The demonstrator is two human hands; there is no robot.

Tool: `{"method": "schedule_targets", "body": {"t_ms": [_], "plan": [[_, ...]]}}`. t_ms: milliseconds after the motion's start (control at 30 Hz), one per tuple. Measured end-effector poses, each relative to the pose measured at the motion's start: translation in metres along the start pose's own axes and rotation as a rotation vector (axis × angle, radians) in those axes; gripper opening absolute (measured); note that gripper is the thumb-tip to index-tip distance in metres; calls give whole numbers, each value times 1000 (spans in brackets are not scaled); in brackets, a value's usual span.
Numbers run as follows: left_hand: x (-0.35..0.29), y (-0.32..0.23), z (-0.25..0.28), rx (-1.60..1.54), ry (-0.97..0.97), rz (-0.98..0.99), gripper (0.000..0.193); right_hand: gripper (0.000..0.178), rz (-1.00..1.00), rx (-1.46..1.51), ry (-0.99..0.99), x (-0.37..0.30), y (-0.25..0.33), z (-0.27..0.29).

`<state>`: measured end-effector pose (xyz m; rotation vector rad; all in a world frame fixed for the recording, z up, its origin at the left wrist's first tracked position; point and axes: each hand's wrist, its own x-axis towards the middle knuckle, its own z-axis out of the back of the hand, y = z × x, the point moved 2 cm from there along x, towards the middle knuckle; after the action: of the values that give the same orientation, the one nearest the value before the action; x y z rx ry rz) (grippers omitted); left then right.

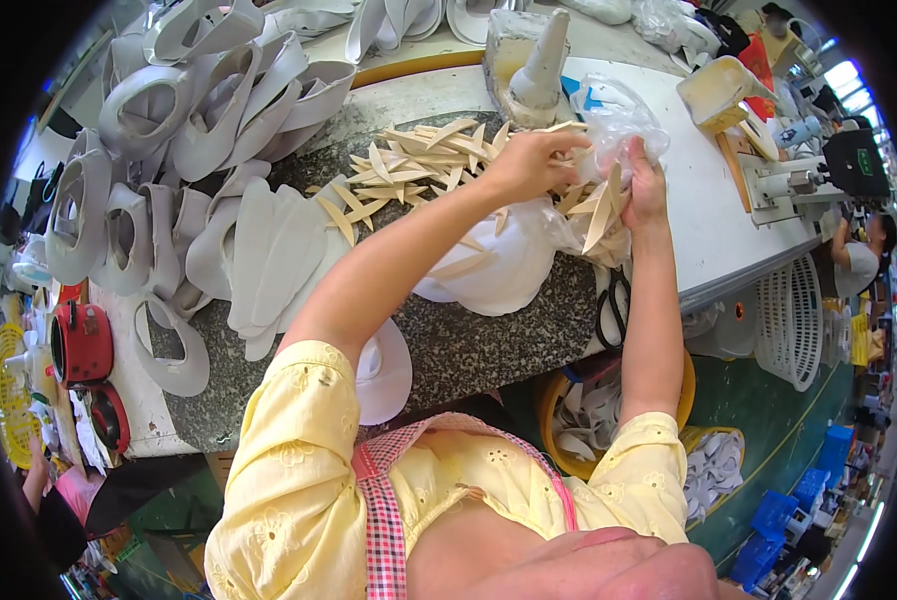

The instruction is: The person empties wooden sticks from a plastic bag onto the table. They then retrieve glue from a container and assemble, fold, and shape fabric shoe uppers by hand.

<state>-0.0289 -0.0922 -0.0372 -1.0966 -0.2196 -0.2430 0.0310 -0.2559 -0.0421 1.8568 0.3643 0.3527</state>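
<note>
My right hand is closed on the edge of a clear plastic bag. Pale beige, pointed leaf-shaped pieces show in and against the bag below my fingers. My left hand is beside the bag on its left, fingers bent and apart, with nothing visible in it. A loose pile of the same beige pieces spreads over the dark speckled slab, partly behind my left forearm. White rounded flat pieces lie under the bag.
Grey-white shoe uppers are heaped at the left, beside flat light pieces. A white conical bottle stands behind my hands. Black-handled scissors lie by my right forearm. A yellow bin of scraps sits below the table edge.
</note>
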Motion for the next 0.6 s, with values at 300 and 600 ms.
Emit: {"method": "schedule_targets", "body": {"t_ms": [300, 600], "plan": [[-41, 11, 98, 667, 161, 224, 28, 36, 46, 223, -278, 0, 8, 7], [4, -19, 27, 452, 18, -191, 40, 44, 122, 147, 30, -13, 15, -1]]}}
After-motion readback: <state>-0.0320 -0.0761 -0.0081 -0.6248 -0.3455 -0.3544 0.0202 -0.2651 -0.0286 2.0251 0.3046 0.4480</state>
